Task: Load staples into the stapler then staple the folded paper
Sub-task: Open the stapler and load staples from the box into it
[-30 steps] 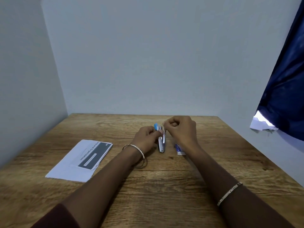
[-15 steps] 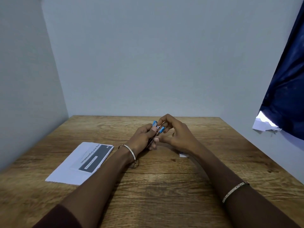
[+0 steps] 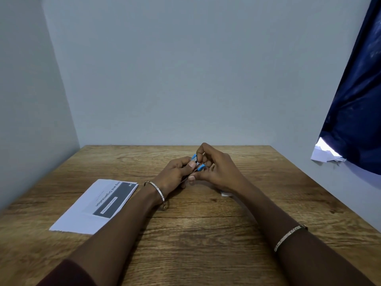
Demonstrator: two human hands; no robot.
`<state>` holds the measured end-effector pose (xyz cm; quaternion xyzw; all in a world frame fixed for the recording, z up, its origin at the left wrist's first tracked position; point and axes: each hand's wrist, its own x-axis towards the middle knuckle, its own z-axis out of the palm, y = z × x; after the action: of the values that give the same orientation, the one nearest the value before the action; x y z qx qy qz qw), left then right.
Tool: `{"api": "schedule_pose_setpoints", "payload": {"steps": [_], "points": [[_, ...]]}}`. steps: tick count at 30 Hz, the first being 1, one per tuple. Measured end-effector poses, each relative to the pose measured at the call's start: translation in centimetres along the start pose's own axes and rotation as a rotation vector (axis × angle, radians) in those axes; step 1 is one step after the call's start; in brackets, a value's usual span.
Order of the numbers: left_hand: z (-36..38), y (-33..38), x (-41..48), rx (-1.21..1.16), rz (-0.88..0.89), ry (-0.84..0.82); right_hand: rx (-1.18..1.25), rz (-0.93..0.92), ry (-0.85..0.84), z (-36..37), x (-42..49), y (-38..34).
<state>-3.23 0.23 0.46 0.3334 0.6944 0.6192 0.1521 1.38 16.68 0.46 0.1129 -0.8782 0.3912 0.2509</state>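
A small blue and silver stapler (image 3: 197, 163) is held above the middle of the wooden table (image 3: 206, 234). My left hand (image 3: 175, 174) grips its body from the left, thumb on top. My right hand (image 3: 218, 168) meets it from the right, with fingertips pinched at the stapler's open front end between the two blue tips. Whether staples sit between those fingers is too small to tell. The folded paper (image 3: 97, 205), white with a dark grey printed panel, lies flat on the table to the left, apart from both hands.
A small white staple box (image 3: 226, 194) peeks out from under my right wrist. Walls close the table at the back and left. A dark blue curtain (image 3: 358, 100) hangs at the right with white paper scraps (image 3: 323, 153) below it.
The stapler was lifted off the table and turned; my left hand now grips it and my right fingers work at its front end. The staple box is now mostly hidden under my right wrist.
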Motion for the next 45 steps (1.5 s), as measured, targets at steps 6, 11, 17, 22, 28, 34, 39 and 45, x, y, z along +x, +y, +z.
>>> {"api": "schedule_pose_setpoints", "payload": {"steps": [6, 11, 17, 22, 28, 34, 39, 45], "points": [[0.2, -0.1, 0.1, -0.052, -0.005, 0.018, -0.051, 0.000, 0.017, 0.2, 0.1, 0.0], [0.2, 0.1, -0.1, -0.072, 0.004, 0.044, -0.067, -0.010, 0.030, 0.4, 0.1, -0.3], [0.2, -0.3, 0.2, -0.097, 0.010, 0.061, -0.084, -0.034, 0.027, 0.4, 0.2, -0.7], [0.1, -0.8, 0.4, -0.090, 0.010, 0.053, -0.081, -0.032, 0.016, 0.1, 0.2, -0.6], [-1.3, -0.6, 0.9, -0.387, -0.128, 0.239, 0.022, -0.093, 0.093, 1.1, 0.1, -1.4], [0.3, -0.4, 0.9, -0.371, -0.112, 0.268, 0.087, -0.037, 0.101, 0.4, 0.1, -1.7], [0.4, -0.6, 1.0, -0.396, -0.034, 0.329, 0.133, 0.023, -0.028, 0.4, -0.1, -1.9], [0.1, -0.4, 1.4, -0.519, -0.047, 0.483, 0.014, 0.059, -0.079, 1.0, -0.3, -1.9]]}}
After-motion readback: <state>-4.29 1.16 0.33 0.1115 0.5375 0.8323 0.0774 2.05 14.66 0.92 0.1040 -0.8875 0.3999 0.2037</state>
